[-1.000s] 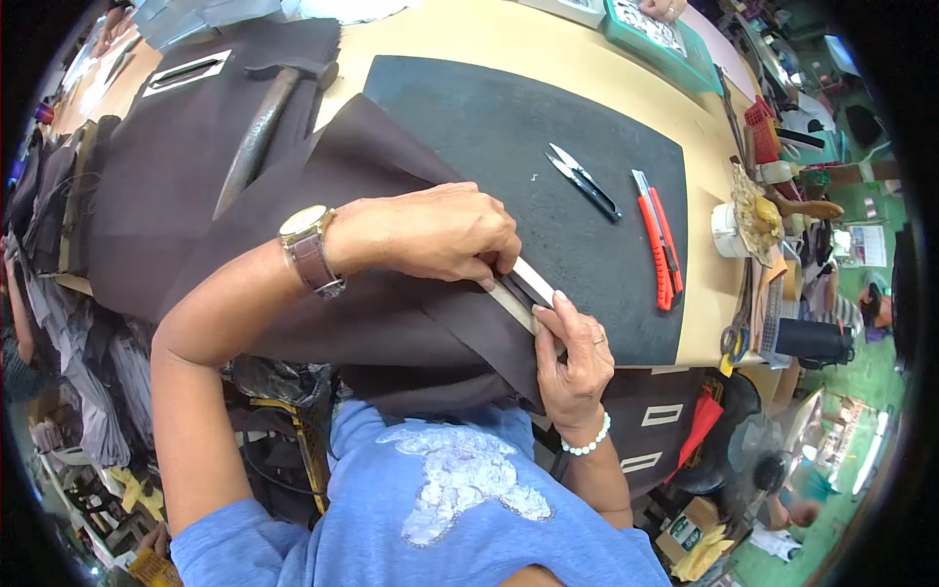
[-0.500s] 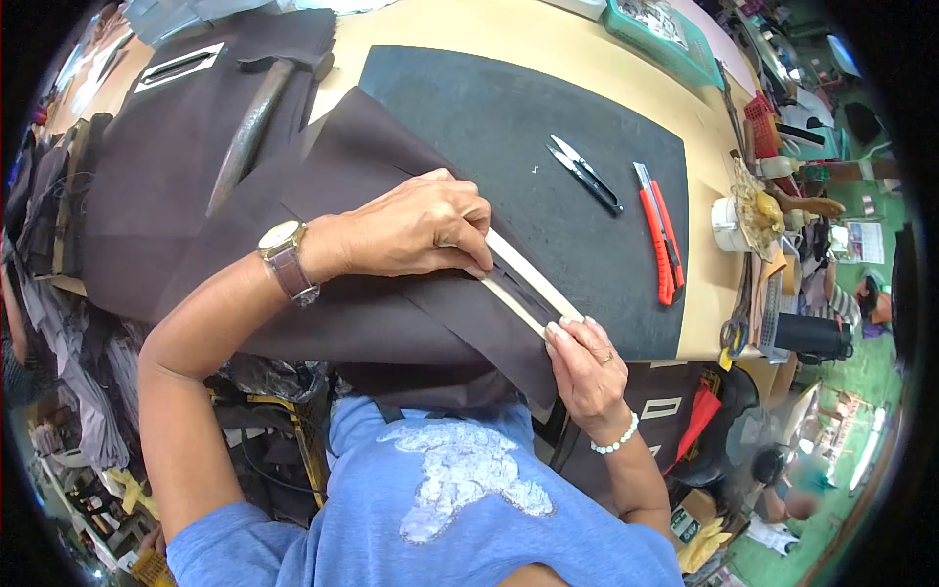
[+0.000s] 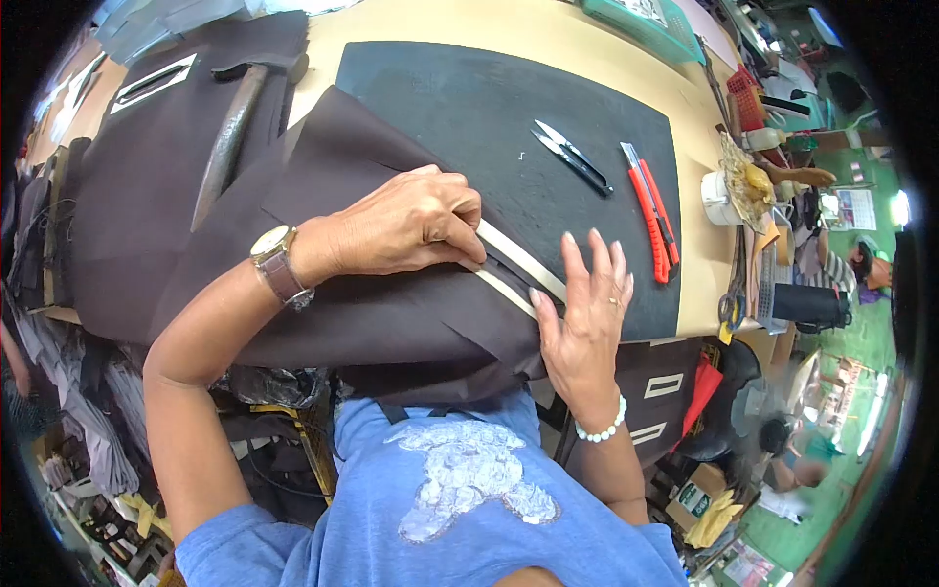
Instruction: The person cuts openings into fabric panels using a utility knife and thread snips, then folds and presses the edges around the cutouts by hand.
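A dark brown fabric piece (image 3: pixel 381 318) lies in front of me, partly over the black mat. In it is a long narrow slot edged with a cream-coloured frame (image 3: pixel 523 256). My left hand (image 3: pixel 416 223) has thumb and fingers closed in a pinch at the frame's upper-left end, covering that end. At the lower-right end, my right hand (image 3: pixel 585 328) is open with fingers spread and raised. Its thumb is beside the frame's tip; I cannot tell whether it touches. Right of the fabric, thread snips (image 3: pixel 575 159) and a red utility knife (image 3: pixel 652 213) rest on the mat.
The black cutting mat (image 3: pixel 469 108) covers the table's middle. A hammer (image 3: pixel 230 142) lies on more brown fabric at left, near another framed slot (image 3: pixel 155 82). A white glue pot (image 3: pixel 719 199) with a brush stands at the right edge. A teal basket (image 3: pixel 650 29) sits at the back.
My right hand has let go of the frame's lower end and opened, its fingers lifting and spreading. My left hand keeps its pinch at the upper end. The whole view has shifted slightly.
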`<state>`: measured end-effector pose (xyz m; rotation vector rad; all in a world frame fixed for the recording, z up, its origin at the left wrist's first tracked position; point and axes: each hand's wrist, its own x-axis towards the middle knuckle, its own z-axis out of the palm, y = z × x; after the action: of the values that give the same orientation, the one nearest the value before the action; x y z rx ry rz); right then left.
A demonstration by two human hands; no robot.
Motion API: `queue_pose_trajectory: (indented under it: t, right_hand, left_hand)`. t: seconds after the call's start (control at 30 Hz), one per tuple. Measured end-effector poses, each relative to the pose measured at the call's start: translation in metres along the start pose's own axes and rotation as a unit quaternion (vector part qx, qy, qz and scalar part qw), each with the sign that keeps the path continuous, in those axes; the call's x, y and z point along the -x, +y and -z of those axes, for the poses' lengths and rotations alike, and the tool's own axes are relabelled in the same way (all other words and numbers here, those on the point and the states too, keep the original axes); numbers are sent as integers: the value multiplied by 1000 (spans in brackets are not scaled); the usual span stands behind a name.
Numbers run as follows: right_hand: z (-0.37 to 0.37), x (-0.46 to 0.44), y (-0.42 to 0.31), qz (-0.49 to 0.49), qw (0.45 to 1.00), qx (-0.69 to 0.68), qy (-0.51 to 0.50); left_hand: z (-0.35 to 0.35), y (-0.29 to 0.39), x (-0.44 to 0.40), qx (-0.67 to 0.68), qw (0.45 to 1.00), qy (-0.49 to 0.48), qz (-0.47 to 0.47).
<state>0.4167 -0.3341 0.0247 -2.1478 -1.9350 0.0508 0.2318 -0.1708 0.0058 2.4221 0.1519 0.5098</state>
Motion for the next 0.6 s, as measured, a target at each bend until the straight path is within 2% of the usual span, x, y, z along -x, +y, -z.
queue_pose_trajectory:
  t: [0.23,0.4,0.6]
  right_hand:
    - [-26,-38,-27,57,998,39,-13]
    - [-17,-21,-14,4,998,52,-39]
    - [-24,-37,-26,44,998,45,-27]
  left_hand:
    - [2,-1,3,-40,999,25,-27]
    - [27,-1,19,-70,996,-6,58]
    - [23,-7,20,-46,995,26,83]
